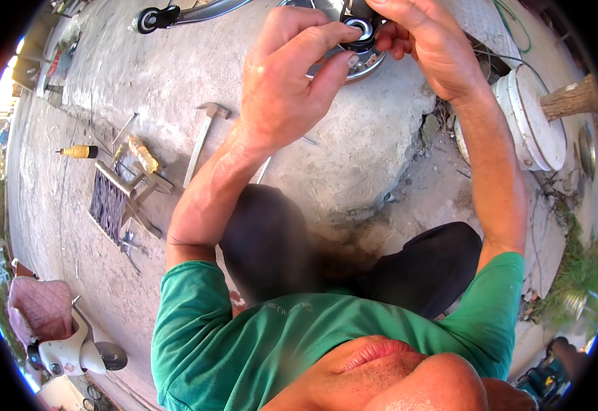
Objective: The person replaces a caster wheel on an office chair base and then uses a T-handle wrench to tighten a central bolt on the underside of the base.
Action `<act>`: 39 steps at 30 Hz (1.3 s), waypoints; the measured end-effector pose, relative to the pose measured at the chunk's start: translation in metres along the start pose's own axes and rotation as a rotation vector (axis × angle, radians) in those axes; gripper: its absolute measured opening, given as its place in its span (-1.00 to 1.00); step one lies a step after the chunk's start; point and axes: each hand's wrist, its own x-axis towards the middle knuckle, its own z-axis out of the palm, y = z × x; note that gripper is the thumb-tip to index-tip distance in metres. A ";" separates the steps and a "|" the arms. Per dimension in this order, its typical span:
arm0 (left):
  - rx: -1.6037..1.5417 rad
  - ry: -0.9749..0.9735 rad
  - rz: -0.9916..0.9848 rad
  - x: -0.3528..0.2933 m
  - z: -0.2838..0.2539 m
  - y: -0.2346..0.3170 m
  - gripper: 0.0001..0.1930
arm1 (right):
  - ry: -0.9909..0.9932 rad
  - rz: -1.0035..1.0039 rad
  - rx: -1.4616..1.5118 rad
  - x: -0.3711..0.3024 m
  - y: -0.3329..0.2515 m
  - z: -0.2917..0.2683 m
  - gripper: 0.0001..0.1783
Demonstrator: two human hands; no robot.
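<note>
At the far edge, my hands meet around a black round part with a shiny metal ring (360,29) in its middle, like a bearing in a hub. My left hand (288,79) has its index fingertip on the ring's left side and its thumb just below, in a loose pinch. My right hand (436,51) curls around the part from the right; its fingers partly hide it. Beneath my hands lies a round metal dish (375,70) with small pieces in it, mostly covered by my fingers.
A curved chrome bar (206,11) with a black round end lies at the far left. A hammer (203,133), yellow-handled tool (78,151) and small folding stool (117,198) are on the concrete at left. White buckets (528,123) stand right, beside broken concrete (408,147).
</note>
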 end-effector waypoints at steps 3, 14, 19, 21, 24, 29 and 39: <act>-0.025 0.006 0.022 0.001 0.001 -0.001 -0.69 | -0.010 -0.020 0.021 -0.001 0.010 0.000 -0.68; -0.037 -0.012 0.007 0.003 -0.003 -0.002 -0.75 | -0.013 -0.077 0.209 -0.011 0.045 0.006 -0.60; -0.031 0.009 0.001 0.004 -0.003 -0.003 -0.76 | 0.008 -0.115 0.223 -0.010 0.049 0.011 -0.65; -0.031 0.025 0.000 0.005 -0.003 -0.002 -0.76 | 0.000 -0.118 0.223 -0.010 0.050 0.011 -0.65; -0.021 0.036 0.032 0.004 -0.002 -0.005 -0.75 | -0.006 -0.132 0.208 -0.007 0.055 0.010 -0.66; 0.017 0.034 0.030 0.004 -0.003 0.000 -0.75 | 0.034 -0.117 0.184 -0.011 0.047 0.016 -0.66; 0.010 0.023 0.080 0.005 -0.004 -0.005 -0.77 | -0.045 -0.173 0.313 -0.004 0.065 0.015 -0.57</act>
